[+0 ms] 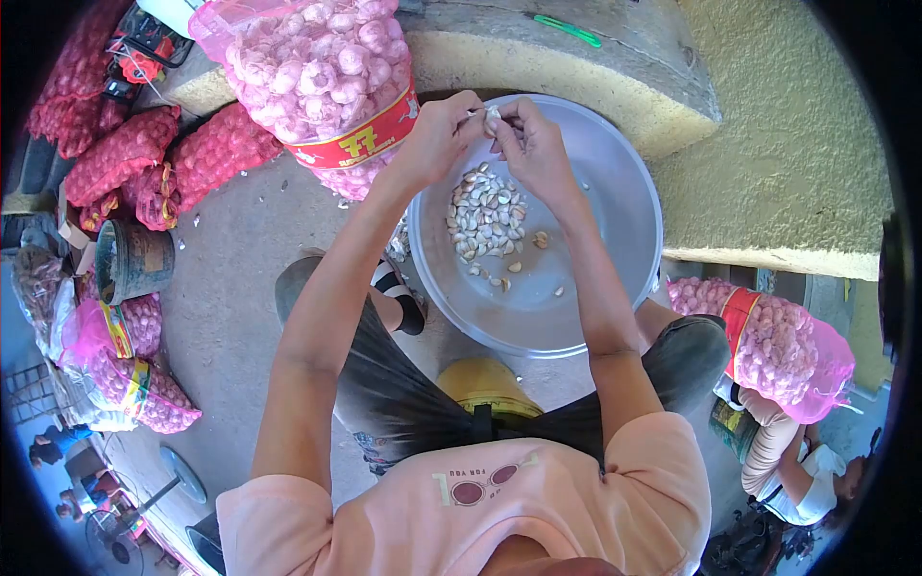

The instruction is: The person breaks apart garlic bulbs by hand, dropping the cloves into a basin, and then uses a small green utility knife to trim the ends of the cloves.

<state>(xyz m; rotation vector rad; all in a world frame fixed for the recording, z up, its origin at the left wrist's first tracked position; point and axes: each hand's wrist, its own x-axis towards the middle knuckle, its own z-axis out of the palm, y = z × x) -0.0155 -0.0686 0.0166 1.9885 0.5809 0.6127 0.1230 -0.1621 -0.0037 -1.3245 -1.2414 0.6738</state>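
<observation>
Over the far side of a wide grey basin [629, 278], my two hands are raised close together. A piece of whitish garlic [493, 115] is pinched in the fingers of my right hand [534, 146]. Right beside it, my left hand [446, 132] is closed, its fingertips pressed together near the garlic; what they grip is too small to make out. Below the hands, many loose garlic cloves [485, 216] lie heaped in the left part of the basin. A few browner cloves [541, 240] are scattered apart from the heap.
A large net sack of garlic [322, 72] stands at the basin's left. Red net sacks [216, 158] and a dark bucket [134, 261] lie further left. A green cutter [569, 31] rests on the ledge [576, 72]. Another sack [768, 341] and a seated person [802, 470] are at right.
</observation>
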